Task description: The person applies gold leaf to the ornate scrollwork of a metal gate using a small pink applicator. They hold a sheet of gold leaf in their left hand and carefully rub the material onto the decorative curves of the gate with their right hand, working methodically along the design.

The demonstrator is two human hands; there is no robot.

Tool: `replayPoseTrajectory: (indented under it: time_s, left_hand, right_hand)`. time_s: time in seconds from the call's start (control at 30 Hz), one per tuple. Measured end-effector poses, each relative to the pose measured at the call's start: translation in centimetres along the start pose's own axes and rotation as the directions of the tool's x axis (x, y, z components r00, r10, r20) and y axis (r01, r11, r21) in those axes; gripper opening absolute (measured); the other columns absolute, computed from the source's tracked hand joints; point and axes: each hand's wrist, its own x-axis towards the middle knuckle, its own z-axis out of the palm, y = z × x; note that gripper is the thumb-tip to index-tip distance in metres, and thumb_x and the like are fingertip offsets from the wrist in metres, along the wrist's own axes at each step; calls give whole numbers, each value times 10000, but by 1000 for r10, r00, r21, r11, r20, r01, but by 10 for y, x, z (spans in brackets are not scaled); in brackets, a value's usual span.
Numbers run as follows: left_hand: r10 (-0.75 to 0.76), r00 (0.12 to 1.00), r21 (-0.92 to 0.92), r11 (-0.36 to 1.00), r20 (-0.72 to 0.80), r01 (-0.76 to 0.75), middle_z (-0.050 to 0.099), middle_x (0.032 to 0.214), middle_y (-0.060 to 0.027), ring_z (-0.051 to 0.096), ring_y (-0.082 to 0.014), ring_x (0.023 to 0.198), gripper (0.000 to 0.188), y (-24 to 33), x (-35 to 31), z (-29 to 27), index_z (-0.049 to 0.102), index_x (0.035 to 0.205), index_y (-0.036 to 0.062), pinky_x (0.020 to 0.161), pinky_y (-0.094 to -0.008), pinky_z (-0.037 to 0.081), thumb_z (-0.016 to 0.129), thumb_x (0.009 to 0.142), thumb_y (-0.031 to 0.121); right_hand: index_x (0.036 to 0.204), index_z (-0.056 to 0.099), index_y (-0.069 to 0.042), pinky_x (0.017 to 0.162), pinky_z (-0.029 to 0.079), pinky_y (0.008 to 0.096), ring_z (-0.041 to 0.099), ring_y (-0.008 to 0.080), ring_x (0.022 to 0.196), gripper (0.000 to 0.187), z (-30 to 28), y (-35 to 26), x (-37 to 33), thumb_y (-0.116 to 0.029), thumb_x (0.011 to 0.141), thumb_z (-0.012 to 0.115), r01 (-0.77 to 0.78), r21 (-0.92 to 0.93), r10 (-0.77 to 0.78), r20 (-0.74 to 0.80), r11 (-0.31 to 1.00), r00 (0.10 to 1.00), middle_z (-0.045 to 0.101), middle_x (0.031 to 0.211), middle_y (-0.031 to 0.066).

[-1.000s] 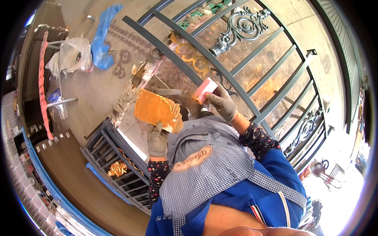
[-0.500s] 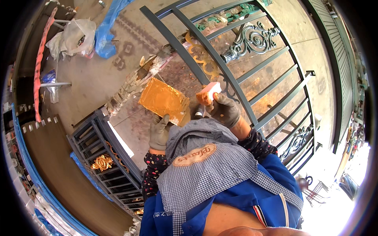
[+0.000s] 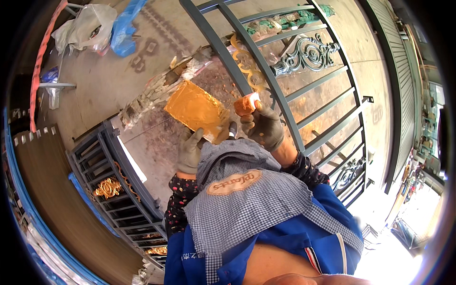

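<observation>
My left hand [image 3: 191, 151], in a grey glove, grips the near edge of a flat rectangular palette [image 3: 192, 107] smeared all over with gold paint. In my gloved right hand [image 3: 266, 129] is a small sponge block [image 3: 245, 104], pinched between thumb and fingers. Its broad face is stained orange-gold, and a pale pink side shows by the thumb. The sponge is apart from the palette, just to its right. Beyond it stands a dark grey metal railing [image 3: 263, 71] with scrollwork [image 3: 249, 69] along its left side, gold at the far end and dark nearer me.
Silvery ornaments [image 3: 308, 54] sit between the railing's bars. At lower left are more dark railings [image 3: 107, 156] with gold flower ornaments [image 3: 109, 187]. A ragged strip of scraps [image 3: 156, 90] crosses the floor. Plastic bags [image 3: 92, 28] hang at upper left.
The sponge has turned in my right hand, so its stained face shows more and its pink side less. Both hands keep their grips. The whole view has shifted slightly.
</observation>
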Motion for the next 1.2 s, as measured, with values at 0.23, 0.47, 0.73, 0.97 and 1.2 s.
replayPoseTrajectory:
  time_s: [0.23,0.47,0.73,0.97,1.2]
  left_hand:
    - [-56,998,-72,996,8,56,618,1311,-160,627,-269,1179,537,-4,0,2,514,1360,-32,998,-385,523,689,945,260]
    - [-5,998,70,998,70,0,658,1243,-111,647,-184,1121,451,-7,2,4,532,1330,-29,951,-322,532,688,962,181]
    - [-49,999,92,995,18,47,673,1191,-86,650,-161,1055,399,-30,1,-2,571,1288,-37,922,-295,526,685,962,163]
    - [11,1000,131,991,11,-13,675,1173,-98,669,-174,1011,362,-26,-5,14,575,1293,-25,893,-311,537,639,981,147]
    - [-19,1000,52,998,5,19,677,1161,-94,674,-169,981,363,-23,-6,12,581,1284,-18,865,-295,541,650,975,159]
  right_hand:
    - [1217,570,6,737,555,293,668,167,840,373,23,-2,-9,-187,932,712,120,-684,-214,-54,720,975,683,1051,98]
    - [1223,556,10,772,579,312,717,201,882,464,59,0,-10,-94,819,760,137,-923,-332,264,-360,906,684,1026,117]
    - [1177,562,-21,738,570,383,703,336,892,437,64,19,4,-69,787,752,200,-687,-217,470,-699,855,671,1025,169]
    - [1157,571,-44,743,551,399,686,334,897,455,47,26,13,-63,742,755,256,-548,-119,557,-796,822,666,1018,137]
    - [1147,582,-60,728,541,416,679,327,872,436,43,33,8,-67,735,725,242,-574,-87,485,-783,870,662,996,120]
